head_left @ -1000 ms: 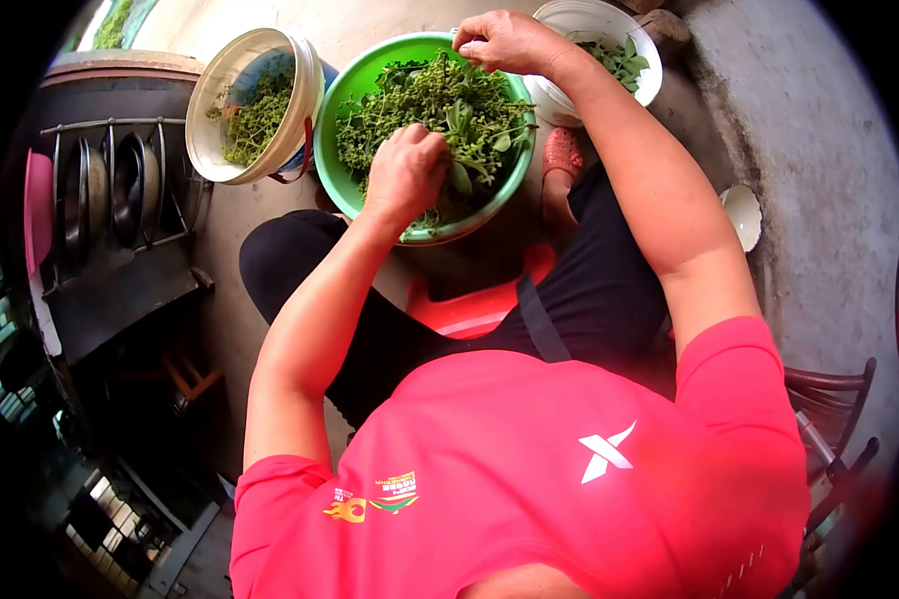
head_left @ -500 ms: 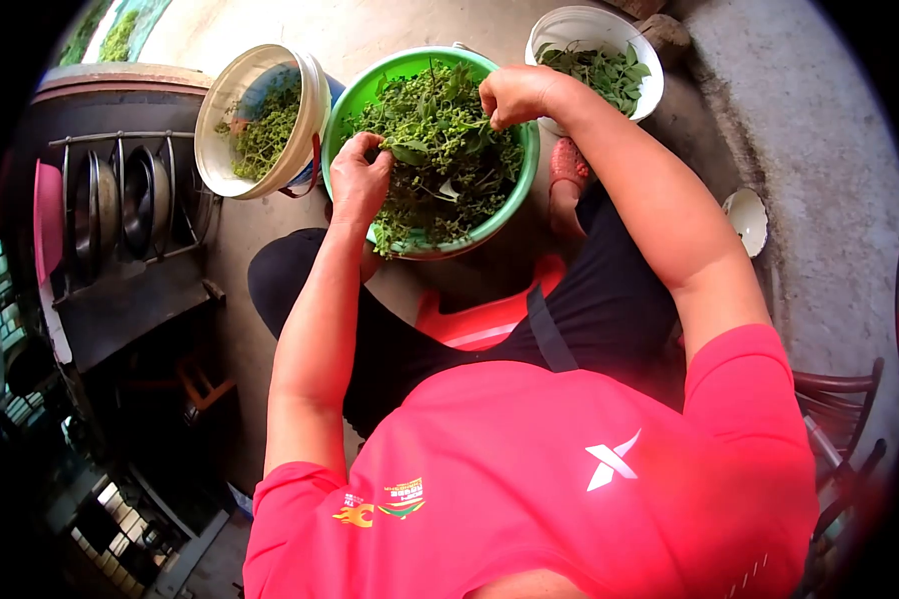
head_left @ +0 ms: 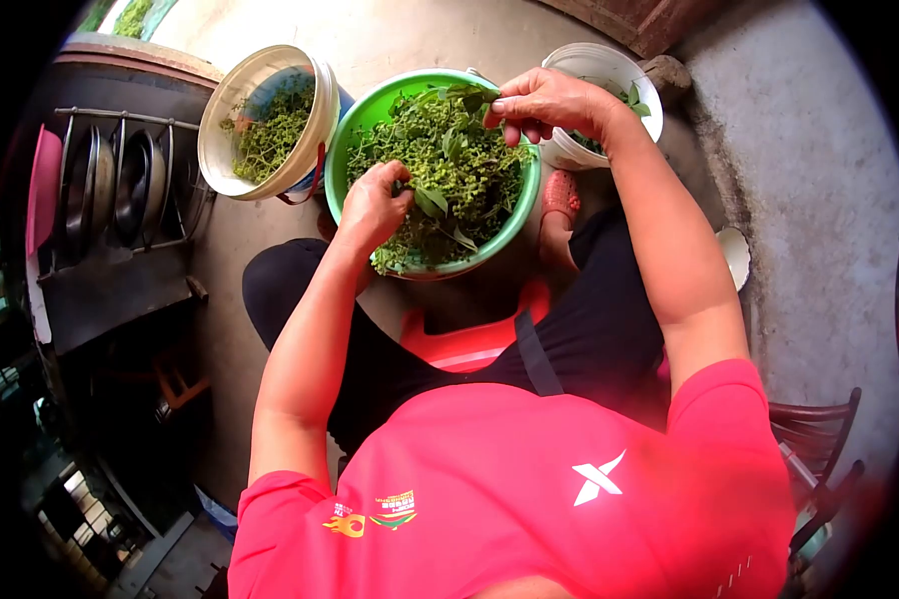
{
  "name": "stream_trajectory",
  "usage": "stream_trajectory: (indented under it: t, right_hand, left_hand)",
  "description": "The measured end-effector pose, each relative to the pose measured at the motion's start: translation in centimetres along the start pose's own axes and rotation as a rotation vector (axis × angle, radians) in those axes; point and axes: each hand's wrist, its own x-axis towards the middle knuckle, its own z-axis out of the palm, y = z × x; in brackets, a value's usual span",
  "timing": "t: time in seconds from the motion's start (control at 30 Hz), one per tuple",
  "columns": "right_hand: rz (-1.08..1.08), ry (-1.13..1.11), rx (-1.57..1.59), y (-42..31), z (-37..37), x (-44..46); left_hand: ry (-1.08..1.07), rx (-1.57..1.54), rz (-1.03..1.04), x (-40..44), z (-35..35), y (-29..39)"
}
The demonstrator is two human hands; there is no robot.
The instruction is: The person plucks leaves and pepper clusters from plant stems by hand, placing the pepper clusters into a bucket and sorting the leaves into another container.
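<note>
**Both hands at the basin, leaf at right fingertips**

Basin (head_left: pixel 517 226) sits on the floor just ahead of the knees, heaped with green sprigs (head_left: pixel 440 155). Likely put there so both arms reach it from the seat without much stretch.

Right hand (head_left: pixel 531 108): over the far right rim. Thumb and index drawn narrow on a leaf (head_left: pixel 466 97), other fingers curled loosely under. Leaf juts left over the heap. Looks like a light tip pinch, which would suit something thin and floppy and keep the palm out of the way.

Left hand (head_left: pixel 376 205): at the near left of the heap, fingers bent, thumb and index close together beside a second leaf (head_left: pixel 432 201). Can't tell if it's gripped or only touched; the hand covers the contact. Its low spot probably steadies that side of the heap, but that's a guess.

Bucket (head_left: pixel 213 140) stands just left of the basin, more sprigs inside. Tub (head_left: pixel 589 56) is just right, behind the right forearm side, leaves showing in it. Both flank the basin, so presumably set for a short reach per arm. Bucket mouth seems turned toward the seat; lens bends things, can't confirm a real tilt.

Red stool (head_left: pixel 459 347) shows between the thighs. Low seat plausibly matches the floor-level basin. Knees are spread, leaving room for the arms. Shoe (head_left: pixel 560 194) is just right of the basin.

Pans (head_left: pixel 138 190) stand on edge in a rack (head_left: pixel 120 115) at far left, well apart from the hands.
</note>
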Motion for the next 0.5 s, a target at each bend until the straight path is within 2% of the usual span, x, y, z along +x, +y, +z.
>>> stream_trajectory:
  t: [0.17, 0.23, 0.3, 0.37, 0.43, 0.5]
  right_hand:
    - [-0.046, 0.000, 0.154, 0.7, -0.9, 0.3]
    - [-0.051, 0.119, 0.175, 1.4, -2.7, 0.1]
    - [0.007, 0.329, 0.187, 3.1, -4.7, 0.3]
    - [0.144, 0.478, 0.148, 4.7, -6.6, 0.0]
    - [0.349, 0.654, 0.246, 6.7, -8.2, 0.3]
    - [0.544, 0.750, 0.012, 8.3, -9.2, 0.4]
  left_hand:
    - [-0.069, 0.025, 0.068, -0.1, -0.1, 1.0]
    - [-0.121, 0.038, 0.075, -0.2, -0.4, 1.5]
    - [-0.174, 0.054, 0.085, -0.3, -0.6, 1.8]
    - [-0.278, 0.066, 0.180, -0.5, -0.5, 1.9]
    - [-0.351, 0.087, 0.242, -0.5, -0.6, 2.6]
    - [-0.418, 0.093, 0.279, -0.8, -0.9, 3.5]
